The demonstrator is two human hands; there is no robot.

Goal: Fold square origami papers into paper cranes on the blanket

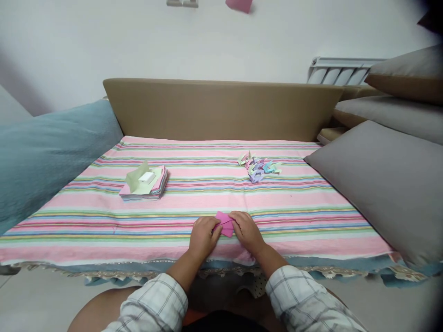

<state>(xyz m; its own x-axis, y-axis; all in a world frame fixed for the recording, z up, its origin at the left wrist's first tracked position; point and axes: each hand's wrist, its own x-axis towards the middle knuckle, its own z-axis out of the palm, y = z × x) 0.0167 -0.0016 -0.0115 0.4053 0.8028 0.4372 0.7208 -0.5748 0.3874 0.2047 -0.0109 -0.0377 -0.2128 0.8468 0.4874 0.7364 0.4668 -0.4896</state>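
The left hand (202, 237) and right hand (248, 231), both curled nearly closed, pinch opposite sides of a folded pink paper (226, 225) over the striped cloth (304, 201)

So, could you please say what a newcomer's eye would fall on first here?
Probably the bright pink paper, held by the left hand and right hand near the striped cloth's front edge. Next might come the folded pastel papers clustered farther back, right of centre, then the paper stack at left, topped by a small white block.
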